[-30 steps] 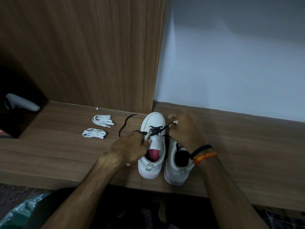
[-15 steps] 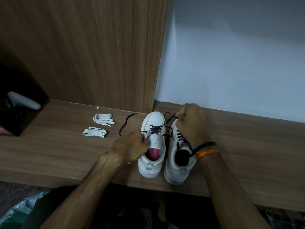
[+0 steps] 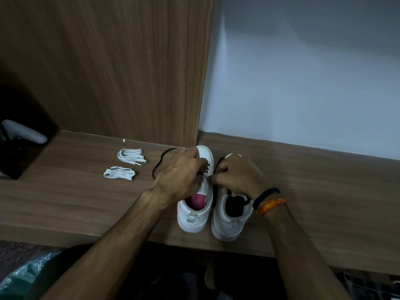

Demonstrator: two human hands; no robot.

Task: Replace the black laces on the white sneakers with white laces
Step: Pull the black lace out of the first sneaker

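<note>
Both hands curl over the lacing of the left white sneaker with a pink insole (image 3: 195, 210): the left hand (image 3: 179, 174) and right hand (image 3: 234, 176) each pinch its thin black lace (image 3: 161, 161). Just beside stands the second white sneaker (image 3: 229, 221). Farther left on the wooden shelf (image 3: 75, 198) lie two bundled white laces (image 3: 119, 173), (image 3: 130, 155).

Wood-grain shelf surface (image 3: 75, 204), upright wood-grain panel (image 3: 121, 68) behind it, pale wall (image 3: 303, 72) to the right, dark box (image 3: 19, 148) at left edge carrying a grey handle-shaped object (image 3: 26, 131), crumpled plastic bag (image 3: 23, 269) below the shelf edge
</note>
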